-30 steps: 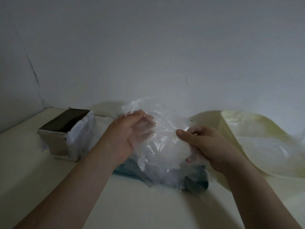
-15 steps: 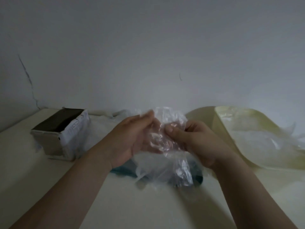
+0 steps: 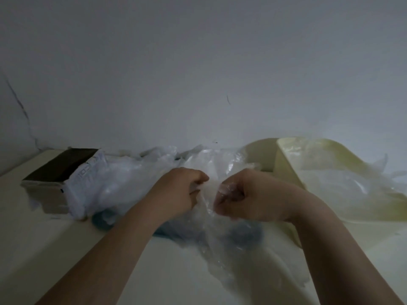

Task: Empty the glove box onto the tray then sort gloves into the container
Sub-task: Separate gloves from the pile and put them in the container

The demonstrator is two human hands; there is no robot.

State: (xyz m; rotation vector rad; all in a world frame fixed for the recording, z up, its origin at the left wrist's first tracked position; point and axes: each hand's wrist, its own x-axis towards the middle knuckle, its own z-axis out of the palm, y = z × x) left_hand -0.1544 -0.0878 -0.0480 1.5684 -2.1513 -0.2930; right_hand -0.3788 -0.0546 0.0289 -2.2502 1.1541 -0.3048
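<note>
Nearest the camera, two bare forearms reach in over the pale table (image 3: pixel 66 249). The left hand (image 3: pixel 178 192) and the right hand (image 3: pixel 246 194) sit close together. Each has its fingers curled and pinches an edge of one clear plastic glove (image 3: pixel 211 227), whose crinkled film spans the gap between them and trails down toward the person.

Directly under both hands lies the dark teal tray (image 3: pixel 101 221), mostly hidden by film. Beyond and left of the left hand is the loose pile of gloves (image 3: pixel 132 179). It spills against the glove box (image 3: pixel 57 179) further left, which has its dark top facing up; whether anything remains inside cannot be told. Right of the right hand, and slightly beyond it, stands the pale yellow container (image 3: pixel 284 172), with gloves (image 3: pixel 330 179) lying in it.

The step looks like freeing a single glove from the heap. Film this thin probably clings to its neighbours, so small pinches at the edge and a slow pull apart should peel the layers. The glove then wants lifting clear of the tray and checking that it is alone. After that it can be carried rightward over the container's near wall.
</note>
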